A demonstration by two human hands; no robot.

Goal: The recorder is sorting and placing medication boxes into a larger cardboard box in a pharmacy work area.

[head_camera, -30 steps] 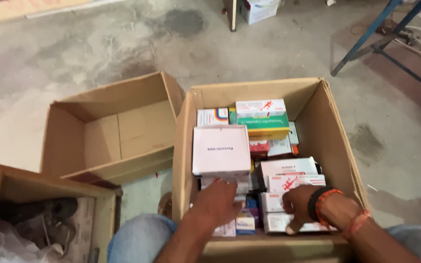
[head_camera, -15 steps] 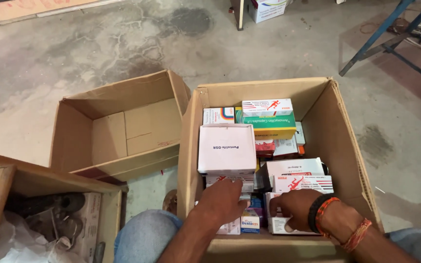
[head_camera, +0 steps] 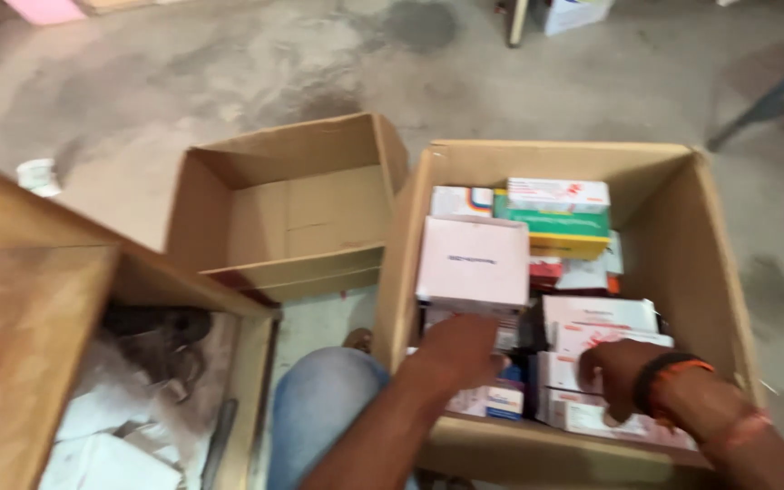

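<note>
Stained grey concrete floor (head_camera: 183, 82), blurry frame. Two cardboard cartons sit side by side on it, flaps open, touching or nearly so at their near corners.

Right-hand carton (head_camera: 700, 263) is packed with medicine boxes. A pale pink flat box (head_camera: 474, 261) lies on top at the left side. Behind it, against the far wall, a stack: white box with red print (head_camera: 558, 193) on a green box (head_camera: 560, 222) on a yellow one (head_camera: 566, 244). Another white box with coloured corners (head_camera: 461, 200) sits left of that stack. Near side holds several white boxes with red print (head_camera: 599, 318), lying flat and overlapping, plus a small white and blue box (head_camera: 499, 399) at the near wall.

Left-hand carton (head_camera: 288, 204) has only bare cardboard inside, inner flaps folded down.

Both hands are inside the full carton. Left hand (head_camera: 458, 349) rests palm down, fingers loosely spread, on the boxes just below the pink box; not clenched, whether it grips one cannot be told. Right hand (head_camera: 617, 367), with dark and orange wristbands (head_camera: 669, 377), lies curled over the white and red boxes at the near right, fingertips on one of them; a firm grasp cannot be told.

Knee in blue jeans (head_camera: 319, 408) just beside the full carton. At far left a wooden crate (head_camera: 56, 308) holds crumpled white paper or plastic (head_camera: 111, 436) and something dark.
</note>
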